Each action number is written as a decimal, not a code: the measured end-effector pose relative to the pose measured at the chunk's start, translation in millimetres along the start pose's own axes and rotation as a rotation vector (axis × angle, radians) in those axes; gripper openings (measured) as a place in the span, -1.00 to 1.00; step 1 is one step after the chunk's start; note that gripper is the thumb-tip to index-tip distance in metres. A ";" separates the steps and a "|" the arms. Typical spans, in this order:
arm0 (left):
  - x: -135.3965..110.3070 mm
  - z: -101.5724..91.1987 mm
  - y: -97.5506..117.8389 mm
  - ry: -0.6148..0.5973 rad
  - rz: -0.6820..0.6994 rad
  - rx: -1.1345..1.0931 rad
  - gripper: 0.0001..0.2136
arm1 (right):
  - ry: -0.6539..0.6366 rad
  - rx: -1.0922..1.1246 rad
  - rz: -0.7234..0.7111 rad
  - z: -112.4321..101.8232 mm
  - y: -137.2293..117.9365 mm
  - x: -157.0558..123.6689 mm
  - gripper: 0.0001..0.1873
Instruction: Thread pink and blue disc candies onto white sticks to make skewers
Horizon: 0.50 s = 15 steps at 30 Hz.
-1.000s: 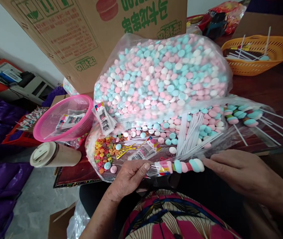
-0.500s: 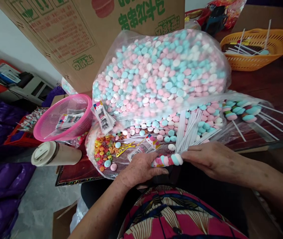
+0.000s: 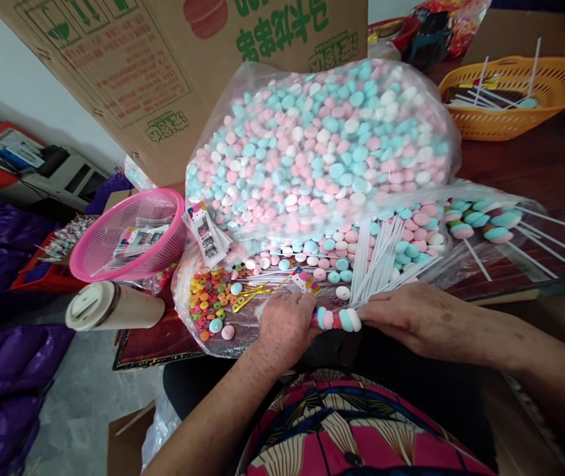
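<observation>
A marshmallow skewer [image 3: 339,319] in blue, pink and white lies level between my hands, close to my lap. My left hand [image 3: 287,324] is closed around its left end, where a bit of printed wrapper shows by the fingers. At the right end, my right hand [image 3: 411,320] pinches it with fingers together; the stick itself is hidden. Just beyond my right fingers is a bundle of white sticks [image 3: 376,254]. Past my left hand lie a printed wrapper [image 3: 303,280] and gold twist ties [image 3: 250,294], beside colourful ring candies [image 3: 208,301].
A big clear bag of marshmallows [image 3: 322,145] fills the middle, before a cardboard box [image 3: 163,73]. On the left are a pink basket [image 3: 81,254] and a lidded cup [image 3: 128,311]. Finished skewers [image 3: 485,218] and a yellow basket [image 3: 511,122] stand right.
My left hand has turned and closed into a fist over the wrapped left end, hiding more of the printed wrapper. The right hand has shifted slightly left, still at the other end.
</observation>
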<state>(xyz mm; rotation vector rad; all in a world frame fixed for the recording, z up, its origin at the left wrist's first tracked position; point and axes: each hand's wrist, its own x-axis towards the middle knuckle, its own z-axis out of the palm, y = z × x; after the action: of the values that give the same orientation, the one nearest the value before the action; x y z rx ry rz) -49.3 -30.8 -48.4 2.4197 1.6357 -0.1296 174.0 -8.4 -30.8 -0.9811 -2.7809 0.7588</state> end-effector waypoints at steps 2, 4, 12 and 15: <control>0.6 0.1 1.1 -0.021 0.030 -0.013 -0.71 | -0.073 -0.034 0.023 -1.3 -2.2 0.9 -0.77; 0.3 -3.2 1.3 -0.024 0.040 -0.032 -0.64 | -0.110 -0.096 0.067 -3.7 -3.5 0.3 -0.77; 11.1 -5.0 20.5 -0.151 0.150 -0.286 -0.48 | -0.154 -0.143 0.062 4.5 -20.2 18.8 -0.80; 10.2 -13.8 6.0 -0.161 0.105 -0.562 -0.10 | -0.147 -0.128 0.041 11.3 -14.9 22.7 -0.83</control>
<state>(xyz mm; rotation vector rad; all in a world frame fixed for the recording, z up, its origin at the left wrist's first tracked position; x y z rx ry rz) -40.6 -20.5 -36.2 1.9984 1.2598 0.1334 145.0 -9.2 -35.1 -1.0468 -2.9765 0.6927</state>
